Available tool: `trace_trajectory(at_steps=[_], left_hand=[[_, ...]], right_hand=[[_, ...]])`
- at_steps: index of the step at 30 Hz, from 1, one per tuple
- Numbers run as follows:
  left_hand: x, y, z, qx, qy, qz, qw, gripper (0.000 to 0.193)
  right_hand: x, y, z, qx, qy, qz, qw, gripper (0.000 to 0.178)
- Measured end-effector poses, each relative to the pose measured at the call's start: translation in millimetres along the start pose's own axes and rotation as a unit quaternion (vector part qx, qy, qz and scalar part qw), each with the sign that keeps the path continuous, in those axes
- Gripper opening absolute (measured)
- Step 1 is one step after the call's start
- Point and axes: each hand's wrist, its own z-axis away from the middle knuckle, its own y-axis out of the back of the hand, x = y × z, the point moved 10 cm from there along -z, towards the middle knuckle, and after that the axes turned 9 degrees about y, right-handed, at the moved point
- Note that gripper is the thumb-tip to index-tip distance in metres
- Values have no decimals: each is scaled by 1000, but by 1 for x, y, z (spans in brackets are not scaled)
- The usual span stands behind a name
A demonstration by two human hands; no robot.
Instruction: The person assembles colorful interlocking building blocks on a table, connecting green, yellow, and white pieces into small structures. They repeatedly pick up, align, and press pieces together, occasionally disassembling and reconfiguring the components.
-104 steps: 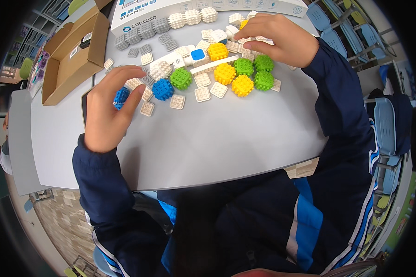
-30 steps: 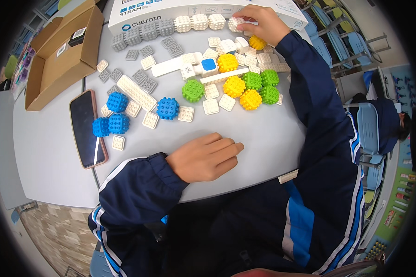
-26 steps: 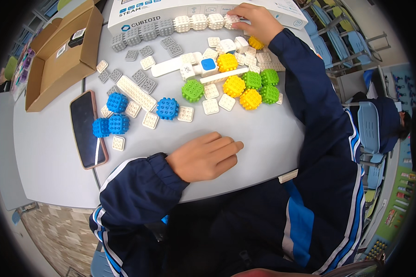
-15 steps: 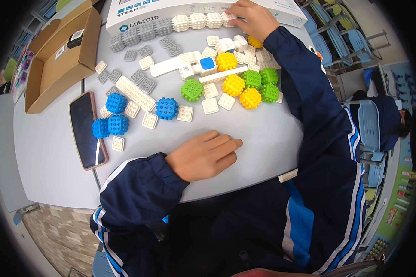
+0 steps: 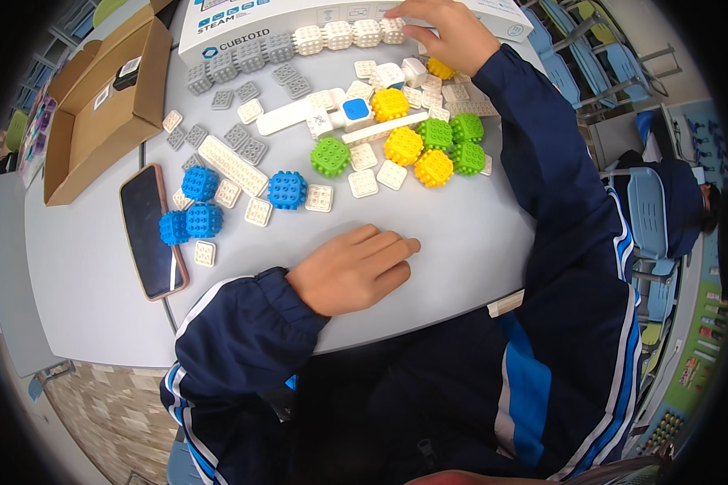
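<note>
At the back, my right hand (image 5: 451, 34) reaches to the right end of a row of studded cubes. Its thumb and index finger are spread around the last white cube (image 5: 392, 31), the thumb tip touching or very near its right side. More white cubes (image 5: 339, 35) continue leftward, then grey cubes (image 5: 248, 56). My left hand (image 5: 353, 271) lies palm down near the table's front edge, fingers loosely stretched and holding nothing. Beyond it lie a blue cube (image 5: 287, 190), a green cube (image 5: 330, 157) and white square plates (image 5: 363, 183).
A white box (image 5: 299, 18) stands behind the row. Yellow cubes (image 5: 403, 145) and more green cubes (image 5: 467, 158) cluster right of centre, beside a white piece with a blue square (image 5: 356, 109). Leftward are a phone (image 5: 147, 234), blue cubes (image 5: 203, 219) and an open cardboard box (image 5: 109, 121).
My right hand's fingers have spread wider, and the last white cube shows more fully between them. My left hand stays in place. The view has shifted slightly.
</note>
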Motion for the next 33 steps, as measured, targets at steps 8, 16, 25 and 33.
trace_trajectory(at_steps=[8, 16, 25, 33], left_hand=[[-1, -2, 0, -3, 5, 6, 1000, 21], [-1, -2, 0, -8, 4, 4, 1000, 22], [-1, -3, -2, -13, -1, 8, 1000, 18], [-2, -1, -6, -12, 12, -4, 1000, 18]], right_hand=[[-9, -29, 2, -69, 20, 90, 993, 41], [-16, -4, -5, -57, 17, 9, 998, 33], [75, -6, 68, -100, -231, -15, 968, 32], [58, -28, 84, -147, -218, 48, 964, 38]])
